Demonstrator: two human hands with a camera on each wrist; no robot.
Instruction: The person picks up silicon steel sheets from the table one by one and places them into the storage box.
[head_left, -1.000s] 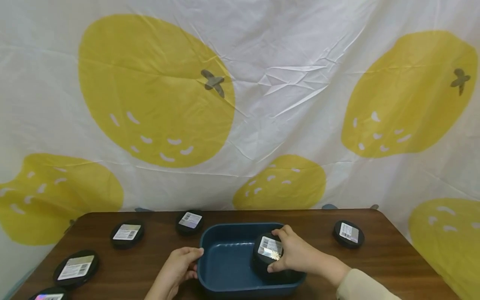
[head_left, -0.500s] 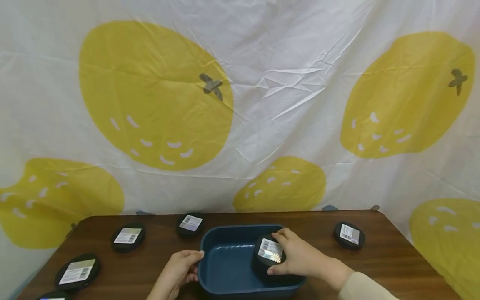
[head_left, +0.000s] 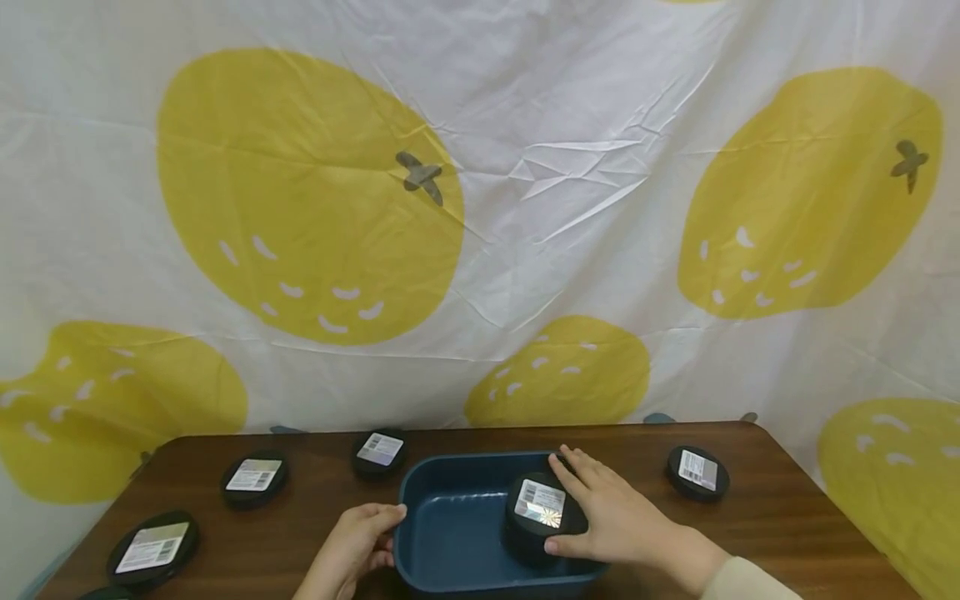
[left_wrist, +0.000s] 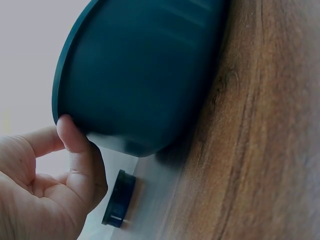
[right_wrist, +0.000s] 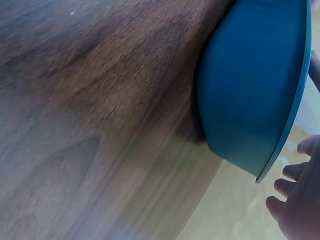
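Observation:
A blue rectangular basin [head_left: 453, 546] stands on the table. My left hand [head_left: 351, 546] pinches its left rim between thumb and fingers; the left wrist view shows the fingertips on the basin's edge [left_wrist: 125, 80]. Inside the basin, at its right end, sits a round black container [head_left: 542, 502] with a white barcode label on top. My right hand [head_left: 618, 515] is spread over the basin's right side, its thumb and fingertips beside the container with the fingers straightened. In the right wrist view the right hand's fingers [right_wrist: 295, 187] appear extended past the basin rim.
Similar black round containers lie on the brown wooden table [head_left: 757, 533]: one at the back right [head_left: 698, 472], one behind the basin [head_left: 378, 453], and several at left, including a large one [head_left: 153, 550]. A lemon-print cloth [head_left: 562, 250] hangs behind.
My right fingers have straightened and come away from the black container, the hand shifting slightly right. The container stays in the basin. My left hand keeps its hold on the rim.

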